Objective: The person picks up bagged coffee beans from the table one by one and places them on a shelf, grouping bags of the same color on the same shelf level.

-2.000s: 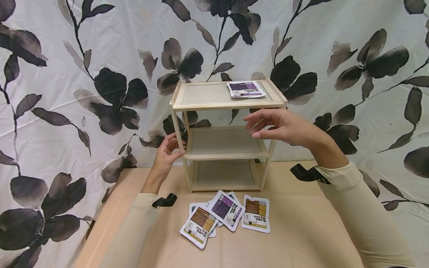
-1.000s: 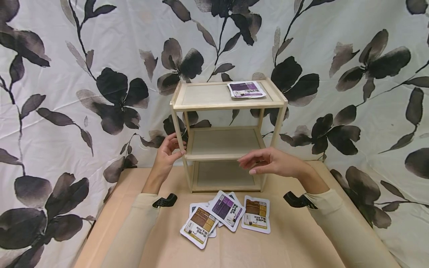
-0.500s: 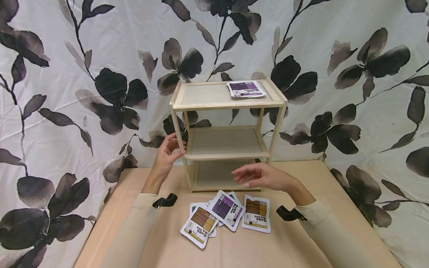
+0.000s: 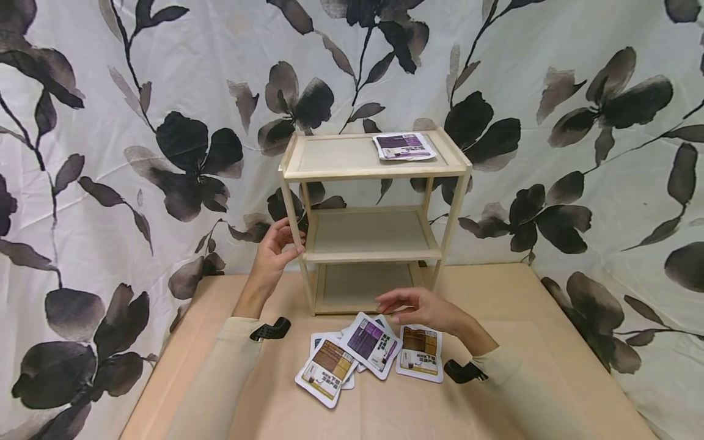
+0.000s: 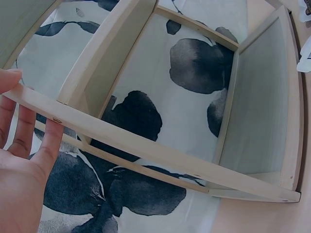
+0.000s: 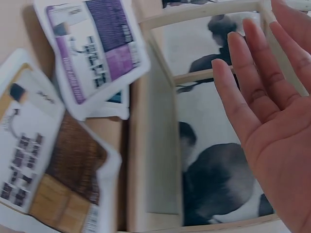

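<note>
A three-tier wooden shelf rack (image 4: 376,258) stands on the table. My left hand (image 4: 273,247) holds its front left post, thumb on one side and fingers on the other, as the left wrist view shows with the post (image 5: 121,138). My right hand (image 4: 420,310) hovers over the printed packets with loosely bent fingers and nothing in them. Below it lie a purple packet (image 4: 373,346) and a brown packet (image 4: 420,357). Another brown packet (image 4: 327,371) overlaps the pile at left. In the right wrist view, the right palm (image 6: 282,141) and fingers are in plain sight.
A small stack of purple packets (image 4: 404,147) lies at the right of the rack's top tier. A peach cloth covers the table (image 4: 495,391). Behind hangs a white curtain (image 4: 385,85) with dark flowers.
My right hand has come down from beside the top tier to just above the packets, moving slightly left. My left hand has stayed on the post.
</note>
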A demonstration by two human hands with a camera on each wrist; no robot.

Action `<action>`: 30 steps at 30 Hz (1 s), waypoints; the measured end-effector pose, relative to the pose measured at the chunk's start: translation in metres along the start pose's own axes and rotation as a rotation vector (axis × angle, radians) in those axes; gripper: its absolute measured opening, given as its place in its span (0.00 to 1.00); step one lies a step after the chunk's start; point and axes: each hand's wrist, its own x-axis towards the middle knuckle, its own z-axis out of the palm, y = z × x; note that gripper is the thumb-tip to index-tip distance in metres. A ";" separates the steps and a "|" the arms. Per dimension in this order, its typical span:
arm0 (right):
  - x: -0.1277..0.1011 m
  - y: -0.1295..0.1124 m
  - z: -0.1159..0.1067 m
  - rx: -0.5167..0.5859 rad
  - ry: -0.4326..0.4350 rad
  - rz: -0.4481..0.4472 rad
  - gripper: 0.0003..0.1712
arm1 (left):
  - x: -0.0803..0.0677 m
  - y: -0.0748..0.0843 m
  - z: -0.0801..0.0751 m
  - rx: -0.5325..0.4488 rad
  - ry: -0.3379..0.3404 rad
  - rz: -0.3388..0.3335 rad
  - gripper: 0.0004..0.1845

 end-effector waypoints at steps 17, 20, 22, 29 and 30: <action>0.007 0.052 0.019 0.006 0.009 0.058 0.28 | 0.000 -0.002 -0.001 -0.005 -0.005 0.008 0.33; 0.010 0.057 0.025 0.011 0.027 0.052 0.27 | 0.000 -0.002 -0.001 -0.009 -0.006 0.007 0.33; 0.011 0.060 0.028 0.012 0.042 0.057 0.27 | 0.000 -0.002 -0.001 -0.013 -0.007 0.005 0.33; 0.013 0.069 0.036 -0.027 0.060 0.061 0.29 | 0.000 -0.002 -0.001 -0.011 -0.012 0.010 0.33; 0.013 0.071 0.037 -0.020 0.058 0.061 0.30 | 0.000 -0.002 -0.001 -0.011 -0.011 0.013 0.33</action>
